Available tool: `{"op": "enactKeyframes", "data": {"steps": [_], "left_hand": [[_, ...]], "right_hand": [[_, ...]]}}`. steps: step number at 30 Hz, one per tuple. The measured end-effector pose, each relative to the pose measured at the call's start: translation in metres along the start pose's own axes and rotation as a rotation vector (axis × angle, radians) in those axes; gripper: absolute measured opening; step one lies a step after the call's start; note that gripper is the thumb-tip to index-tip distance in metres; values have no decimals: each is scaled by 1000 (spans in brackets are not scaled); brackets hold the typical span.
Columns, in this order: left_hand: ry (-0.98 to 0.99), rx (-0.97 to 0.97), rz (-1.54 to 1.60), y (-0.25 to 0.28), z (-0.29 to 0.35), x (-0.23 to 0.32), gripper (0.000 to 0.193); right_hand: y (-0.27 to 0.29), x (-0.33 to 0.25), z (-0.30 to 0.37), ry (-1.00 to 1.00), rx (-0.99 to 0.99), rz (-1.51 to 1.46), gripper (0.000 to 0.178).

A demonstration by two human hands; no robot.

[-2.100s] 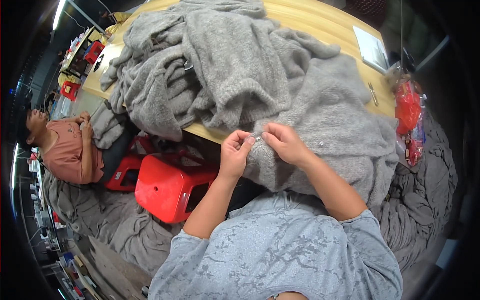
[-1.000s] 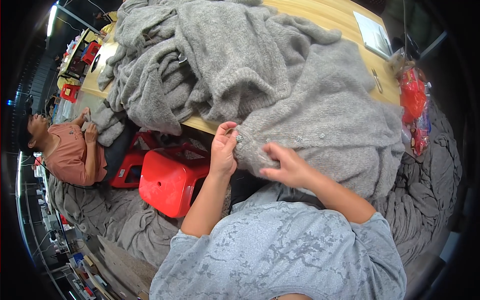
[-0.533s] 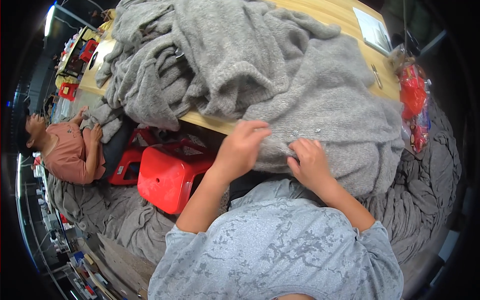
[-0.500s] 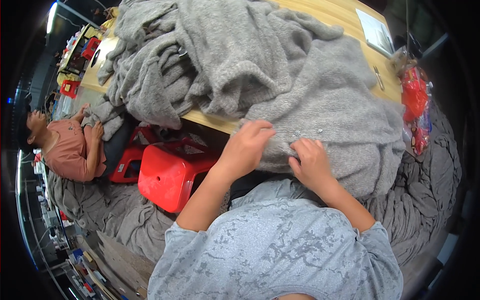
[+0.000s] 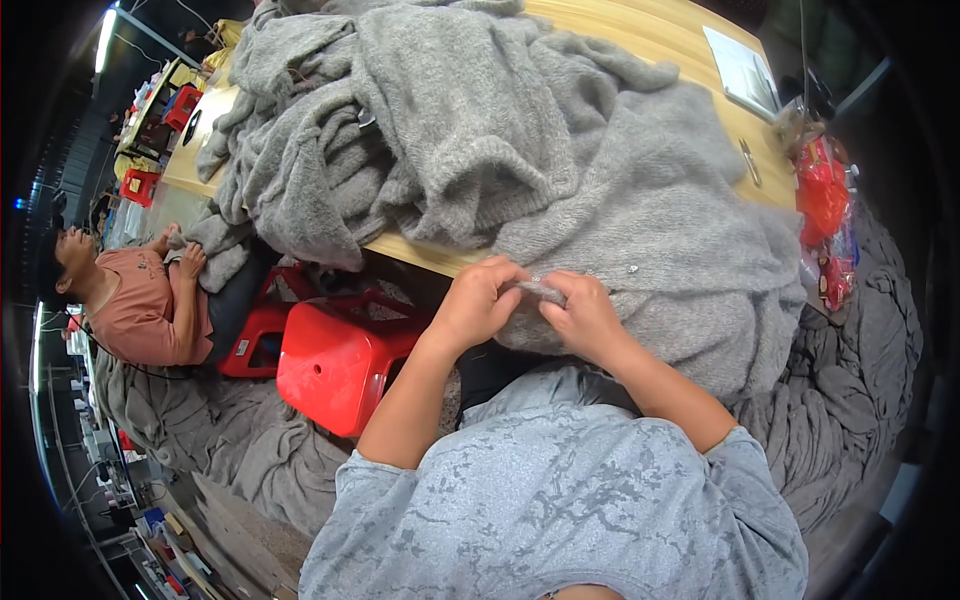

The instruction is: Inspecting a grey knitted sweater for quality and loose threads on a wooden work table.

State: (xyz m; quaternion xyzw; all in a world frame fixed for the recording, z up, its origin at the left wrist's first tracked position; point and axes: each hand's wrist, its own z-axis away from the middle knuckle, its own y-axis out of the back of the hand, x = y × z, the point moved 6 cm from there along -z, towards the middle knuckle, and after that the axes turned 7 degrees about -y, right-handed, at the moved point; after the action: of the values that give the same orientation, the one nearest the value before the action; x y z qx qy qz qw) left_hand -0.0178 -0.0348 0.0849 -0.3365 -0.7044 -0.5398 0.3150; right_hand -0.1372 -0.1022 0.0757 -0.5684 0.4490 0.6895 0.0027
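Note:
A grey knitted garment (image 5: 690, 260) lies over the table's near edge and hangs toward my lap. Both hands pinch a small fold of it at its left part: my left hand (image 5: 480, 300) is closed on one side, my right hand (image 5: 582, 312) on the other, a few centimetres apart. A bit of raised knit shows between the fingertips. To the right of my right hand, a small shiny piece (image 5: 632, 268) sits on the knit; it is too small to name. More grey knitwear (image 5: 460, 110) is heaped farther back on the table.
The wooden table (image 5: 620, 20) carries a white paper sheet (image 5: 742, 70) and small metal snips (image 5: 749, 162). Red plastic bags (image 5: 822, 200) hang at its right edge. Red stools (image 5: 330, 365) stand at left, near a seated person (image 5: 150, 300) handling grey knit. Grey fabric piles (image 5: 840, 400) flank me.
My right hand has moved left toward my left hand. Both now pinch a raised fold of the garment, where before they lay farther apart on it.

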Motion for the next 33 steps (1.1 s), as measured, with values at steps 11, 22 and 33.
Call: {"op": "enactKeyframes", "data": {"steps": [11,22,33], "left_hand": [[569,-35,928,-37,17,-41,4],[-210,-56,-154,-17,23,15,17],[-181,117,-273,-34,20,12,21]], "right_hand": [[-1,4,-5,-90,68,-175,16],[12,-5,24,135,-67,-29,14],[-6,16,-7,-34,-34,130,8]]}}
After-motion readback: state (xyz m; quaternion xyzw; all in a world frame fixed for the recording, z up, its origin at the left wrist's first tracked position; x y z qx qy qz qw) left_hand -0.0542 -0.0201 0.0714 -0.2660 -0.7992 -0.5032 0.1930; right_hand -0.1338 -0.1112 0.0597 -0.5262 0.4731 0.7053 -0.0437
